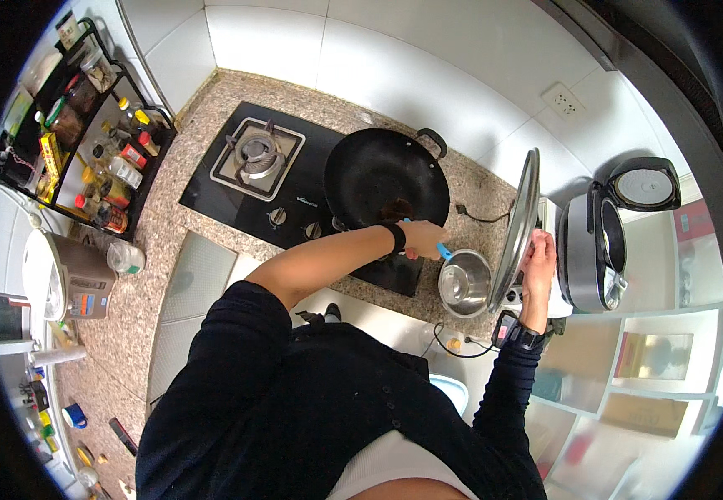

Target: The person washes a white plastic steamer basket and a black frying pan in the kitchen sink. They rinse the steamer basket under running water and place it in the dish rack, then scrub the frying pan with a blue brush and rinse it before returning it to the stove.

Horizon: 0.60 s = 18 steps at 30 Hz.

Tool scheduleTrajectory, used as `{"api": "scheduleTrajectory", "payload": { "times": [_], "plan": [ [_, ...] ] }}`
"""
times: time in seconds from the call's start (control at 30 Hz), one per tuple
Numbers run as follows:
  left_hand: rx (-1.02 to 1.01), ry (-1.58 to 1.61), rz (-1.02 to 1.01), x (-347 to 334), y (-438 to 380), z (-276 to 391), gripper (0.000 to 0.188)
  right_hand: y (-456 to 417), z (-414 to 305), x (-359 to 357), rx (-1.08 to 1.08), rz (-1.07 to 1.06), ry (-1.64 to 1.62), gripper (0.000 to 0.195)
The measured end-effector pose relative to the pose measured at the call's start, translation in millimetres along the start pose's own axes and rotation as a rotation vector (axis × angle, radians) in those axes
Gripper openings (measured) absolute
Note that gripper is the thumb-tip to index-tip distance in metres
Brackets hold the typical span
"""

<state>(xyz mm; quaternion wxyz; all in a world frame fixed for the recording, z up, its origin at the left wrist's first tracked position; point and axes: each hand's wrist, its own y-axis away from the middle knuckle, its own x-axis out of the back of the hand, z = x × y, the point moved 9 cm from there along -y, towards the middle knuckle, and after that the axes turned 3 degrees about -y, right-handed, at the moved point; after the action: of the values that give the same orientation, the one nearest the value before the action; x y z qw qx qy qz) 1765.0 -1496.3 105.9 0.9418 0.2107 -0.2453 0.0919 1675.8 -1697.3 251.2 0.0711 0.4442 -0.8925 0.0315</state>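
Note:
My left hand (pixel 425 240) is closed around the blue handle (pixel 443 251) of a small stainless-steel saucepan (pixel 465 282). The saucepan sits to the right of the stove, by the counter's front edge; its inside shows bright reflections, and I cannot tell if it holds liquid. My right hand (pixel 539 255) grips a large pan lid (pixel 516 231) with a metal rim, which stands nearly on edge. The fingers are on its right face, and whatever they hold there is hidden. Behind my left hand, a black wok (pixel 380 175) rests on the right burner, with a brownish patch at its bottom.
A bare gas burner (pixel 257 153) is on the left of the black cooktop (pixel 211 194). To the right stands a rice cooker (pixel 586 250) with its lid raised. A cable (pixel 483 217) lies behind the saucepan. A spice rack (pixel 86 125) and a water boiler (pixel 77 278) are at left.

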Motion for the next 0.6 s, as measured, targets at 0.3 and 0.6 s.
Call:
{"api": "scheduleTrajectory", "payload": {
  "times": [0.3, 0.6],
  "plan": [
    [-0.092, -0.588, 0.388, 14.5, 9.7, 9.7, 0.016, -13.3, 6.3, -32.6, 0.053, -0.086, 0.026, 0.019],
    [-0.358, -0.260, 1.041, 100.1, 217.1, 43.5, 0.018, -24.2, -4.0, -80.5, 0.175, -0.159, 0.196, 0.027]
  ]
}}
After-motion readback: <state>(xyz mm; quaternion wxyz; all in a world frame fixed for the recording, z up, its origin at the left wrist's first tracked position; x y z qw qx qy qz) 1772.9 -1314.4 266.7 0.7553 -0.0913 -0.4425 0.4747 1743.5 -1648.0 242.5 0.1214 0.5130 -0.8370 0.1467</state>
